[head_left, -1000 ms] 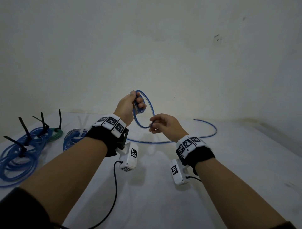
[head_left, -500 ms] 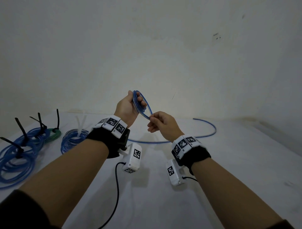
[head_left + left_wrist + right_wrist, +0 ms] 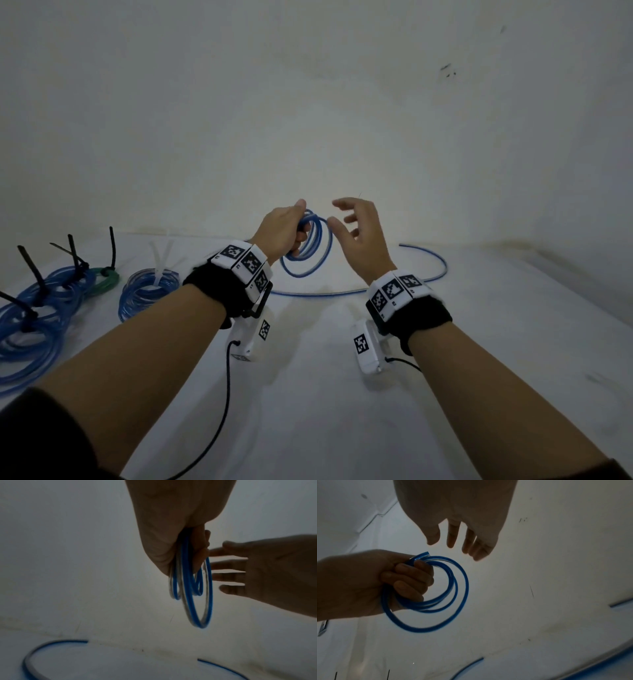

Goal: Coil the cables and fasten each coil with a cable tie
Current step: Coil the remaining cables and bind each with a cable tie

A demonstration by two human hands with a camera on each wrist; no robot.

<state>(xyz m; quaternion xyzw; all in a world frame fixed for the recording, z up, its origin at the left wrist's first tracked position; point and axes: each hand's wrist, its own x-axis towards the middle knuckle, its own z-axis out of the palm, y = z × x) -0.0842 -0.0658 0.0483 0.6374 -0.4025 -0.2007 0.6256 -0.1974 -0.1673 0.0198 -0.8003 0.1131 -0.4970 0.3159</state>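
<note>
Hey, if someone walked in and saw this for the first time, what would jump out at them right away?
First, the left hand raised mid-scene, gripping a small coil of blue cable, with the right hand open beside it, holding nothing. The cable's loose tail curves over the white table behind the hands. At far left lie finished blue coils with black cable ties sticking up.
</note>
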